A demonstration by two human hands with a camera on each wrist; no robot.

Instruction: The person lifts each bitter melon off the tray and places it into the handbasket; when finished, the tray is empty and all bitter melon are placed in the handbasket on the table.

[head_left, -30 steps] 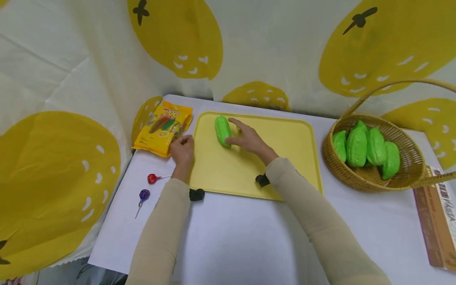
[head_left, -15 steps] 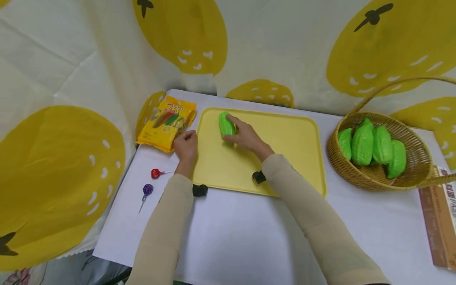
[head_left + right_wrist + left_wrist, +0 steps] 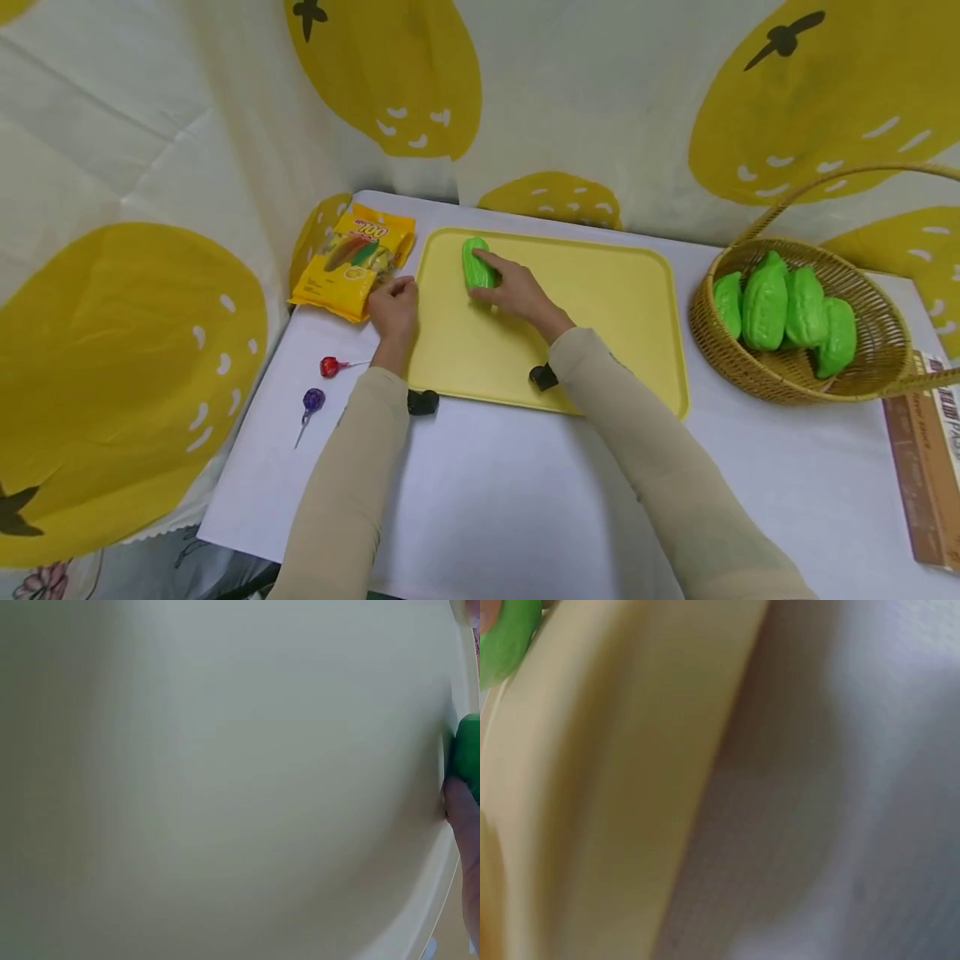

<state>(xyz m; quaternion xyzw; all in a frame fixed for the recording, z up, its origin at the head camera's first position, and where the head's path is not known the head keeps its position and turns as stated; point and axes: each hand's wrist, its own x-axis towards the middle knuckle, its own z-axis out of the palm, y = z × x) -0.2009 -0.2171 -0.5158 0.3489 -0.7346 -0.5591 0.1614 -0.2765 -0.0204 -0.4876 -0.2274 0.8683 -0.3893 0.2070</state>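
A green, ridged, starfruit-like fruit [image 3: 477, 265] lies lengthwise at the far left of the yellow tray [image 3: 570, 333]. My right hand [image 3: 517, 292] holds it from the right side, thumb at the near end and fingers over the far part. In the right wrist view, a finger [image 3: 466, 825] touches the green fruit [image 3: 469, 754]. My left hand [image 3: 395, 315] rests by the tray's left rim, fingers loosely curled, next to a yellow candy bag [image 3: 356, 262]. The left wrist view shows mostly the blurred tray rim [image 3: 637, 780], with no left fingers clearly visible.
At the right stands a wicker basket [image 3: 705, 342] with a tall handle, holding several similar green fruits [image 3: 765, 300]. A pasta box [image 3: 926, 467] lies beyond it. A red lollipop [image 3: 329, 367] and a purple lollipop [image 3: 313, 400] lie at the left.
My right hand has closed in from the fruit's right side and now holds it. The fruit is slightly more upright in view. The left hand has stayed by the tray rim.
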